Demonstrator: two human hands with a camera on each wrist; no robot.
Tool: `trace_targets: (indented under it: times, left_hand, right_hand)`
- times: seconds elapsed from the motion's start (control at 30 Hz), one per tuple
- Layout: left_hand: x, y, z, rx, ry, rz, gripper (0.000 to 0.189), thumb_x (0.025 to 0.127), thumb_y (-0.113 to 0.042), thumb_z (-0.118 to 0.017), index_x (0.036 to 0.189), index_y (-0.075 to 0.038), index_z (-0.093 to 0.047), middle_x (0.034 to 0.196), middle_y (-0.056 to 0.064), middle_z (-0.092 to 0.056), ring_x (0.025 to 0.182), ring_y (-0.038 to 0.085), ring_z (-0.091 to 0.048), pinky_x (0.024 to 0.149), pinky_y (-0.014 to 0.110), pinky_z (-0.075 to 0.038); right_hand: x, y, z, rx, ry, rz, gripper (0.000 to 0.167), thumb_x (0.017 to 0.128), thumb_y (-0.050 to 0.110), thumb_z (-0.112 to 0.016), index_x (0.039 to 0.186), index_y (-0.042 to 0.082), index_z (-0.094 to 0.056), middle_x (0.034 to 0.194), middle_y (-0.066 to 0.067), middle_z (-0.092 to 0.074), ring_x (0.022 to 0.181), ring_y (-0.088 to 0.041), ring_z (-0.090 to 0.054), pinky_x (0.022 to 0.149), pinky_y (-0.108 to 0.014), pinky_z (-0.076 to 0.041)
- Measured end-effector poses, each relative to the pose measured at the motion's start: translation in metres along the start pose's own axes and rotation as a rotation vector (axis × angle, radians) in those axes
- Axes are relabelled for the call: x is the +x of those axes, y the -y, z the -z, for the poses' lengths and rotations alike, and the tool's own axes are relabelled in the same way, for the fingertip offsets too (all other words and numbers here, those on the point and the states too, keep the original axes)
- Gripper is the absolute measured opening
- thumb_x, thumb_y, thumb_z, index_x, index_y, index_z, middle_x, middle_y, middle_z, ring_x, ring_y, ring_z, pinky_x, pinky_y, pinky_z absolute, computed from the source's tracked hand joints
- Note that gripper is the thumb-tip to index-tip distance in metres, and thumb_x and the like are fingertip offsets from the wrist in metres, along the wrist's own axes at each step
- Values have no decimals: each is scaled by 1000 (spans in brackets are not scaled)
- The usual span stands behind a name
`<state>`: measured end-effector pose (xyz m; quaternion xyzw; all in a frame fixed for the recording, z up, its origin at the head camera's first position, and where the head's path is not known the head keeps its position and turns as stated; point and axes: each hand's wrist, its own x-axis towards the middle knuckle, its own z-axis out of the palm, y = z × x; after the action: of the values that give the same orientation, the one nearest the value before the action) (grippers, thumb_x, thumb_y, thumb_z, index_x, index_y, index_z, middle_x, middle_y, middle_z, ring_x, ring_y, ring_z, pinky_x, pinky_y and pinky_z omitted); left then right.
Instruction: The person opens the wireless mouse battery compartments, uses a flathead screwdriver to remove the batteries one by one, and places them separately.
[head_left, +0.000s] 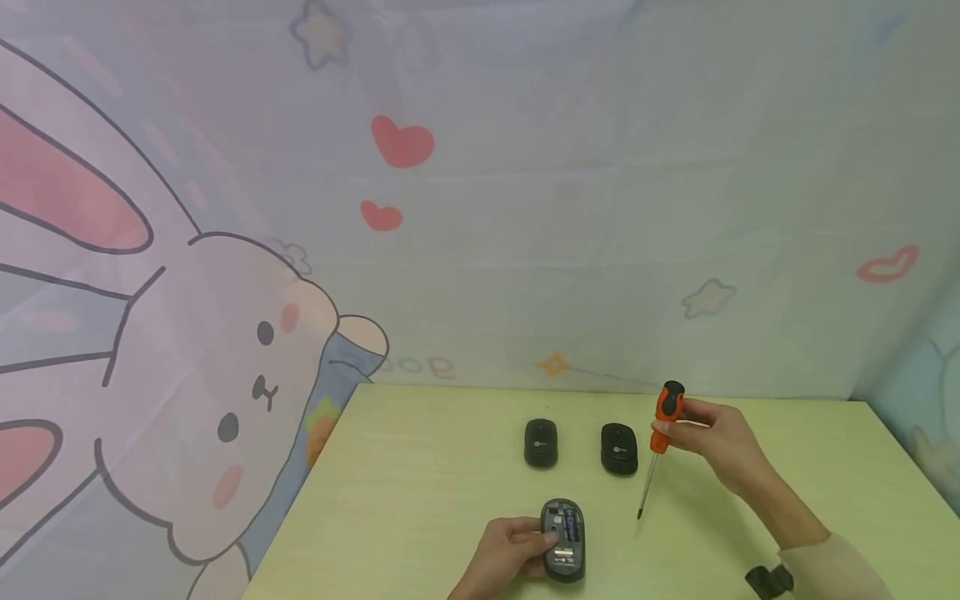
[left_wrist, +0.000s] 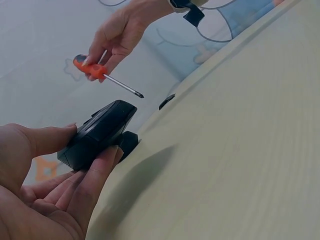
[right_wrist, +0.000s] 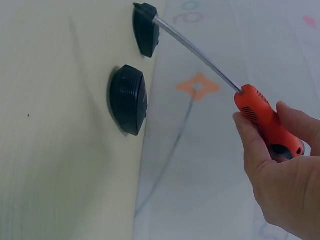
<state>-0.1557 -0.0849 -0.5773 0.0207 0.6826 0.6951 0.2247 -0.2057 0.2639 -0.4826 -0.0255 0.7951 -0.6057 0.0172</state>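
Just above the near part of a pale yellow-green, faintly grained tabletop [head_left: 420, 467], both hands are gripping something. The left hand [head_left: 504, 553] has its thumb and fingers closed about a black, rounded plastic computer mouse [head_left: 567, 552], held with its underside up. The mouse's battery bay lies uncovered, and a dark blue cylindrical battery [head_left: 571, 525] shows inside it. In the left wrist view the mouse appears raised off the surface, the thumb along one side and the fingers beneath.

To the right and farther out, the right hand [head_left: 720, 442] pinches the orange-and-black handle of a screwdriver [head_left: 662, 435] between thumb and fingers. Its thin metal shaft slants down to a dark tip, which is near the held mouse but well apart from it. A cream sleeve [head_left: 832, 567] covers the forearm, and a small black object [head_left: 768, 581] sits beside the cuff.

Beyond the hands, two more black mice rest on the tabletop, top side up and side by side with a gap between: a left one [head_left: 541, 442] and a right one [head_left: 619, 448], the latter near the screwdriver.

Behind the far edge hangs a pale, lightly creased printed cloth [head_left: 525, 275]. It carries red hearts [head_left: 402, 143], beige stars [head_left: 321, 35], faint lettering and, at left, a large cartoon rabbit [head_left: 195, 358] lying sideways with pink inner ears.
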Motion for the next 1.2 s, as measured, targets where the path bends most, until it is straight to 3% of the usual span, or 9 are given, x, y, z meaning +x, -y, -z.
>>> trace_targets:
  times: [0.13, 0.3, 0.73, 0.83, 0.97, 1.07, 1.2]
  left_hand:
    - [1, -1, 1, 11, -6, 9, 38, 96, -14, -76, 125, 8, -70, 107, 21, -81, 92, 27, -81, 78, 37, -68]
    - [1, -1, 0, 10, -4, 9, 38, 95, -14, -76, 125, 8, -70, 107, 20, -81, 91, 26, -81, 78, 36, -68]
    - [2, 1, 0, -35, 18, 8, 37, 95, -8, -76, 125, 10, -68, 111, 24, -79, 94, 28, -81, 79, 37, -68]
    - [2, 1, -1, -43, 36, 17, 37, 96, -10, -76, 126, 9, -68, 111, 23, -79, 94, 26, -80, 78, 36, -68]
    - [2, 1, -1, -49, 60, 11, 37, 96, -12, -76, 126, 8, -67, 111, 23, -79, 92, 23, -80, 76, 34, -68]
    - [2, 0, -1, -63, 72, 4, 37, 96, -12, -76, 126, 8, -66, 110, 23, -79, 90, 22, -80, 76, 34, -68]
    - [3, -4, 0, -74, 67, 13, 38, 96, -13, -75, 127, 6, -65, 109, 21, -80, 89, 21, -80, 77, 34, -68]
  right_hand:
    - [0, 6, -1, 66, 13, 51, 65, 95, 27, -79, 147, -4, -56, 121, 1, -78, 102, -15, -80, 98, -24, -62]
    - [1, 14, -6, 145, 39, 72, 65, 97, 23, -77, 147, -10, -52, 114, 9, -79, 101, -13, -80, 94, -30, -65]
    - [-11, 35, -20, 305, 114, 106, 71, 98, 7, -73, 153, -17, -36, 115, 9, -80, 104, -13, -79, 91, -39, -66]
    - [-16, 40, -24, 315, 124, 141, 66, 98, 4, -73, 152, -15, -40, 114, 7, -81, 103, -14, -79, 89, -39, -66]
    - [-23, 46, -29, 295, 135, 201, 47, 98, 4, -73, 143, -2, -60, 115, 4, -81, 104, -15, -79, 90, -39, -66]
    - [-27, 49, -32, 297, 136, 236, 43, 98, 2, -72, 140, 6, -65, 116, 4, -81, 104, -14, -79, 89, -37, -66]
    - [-31, 53, -34, 295, 130, 267, 44, 97, 0, -71, 140, 3, -64, 115, 6, -81, 104, -13, -79, 89, -35, -66]
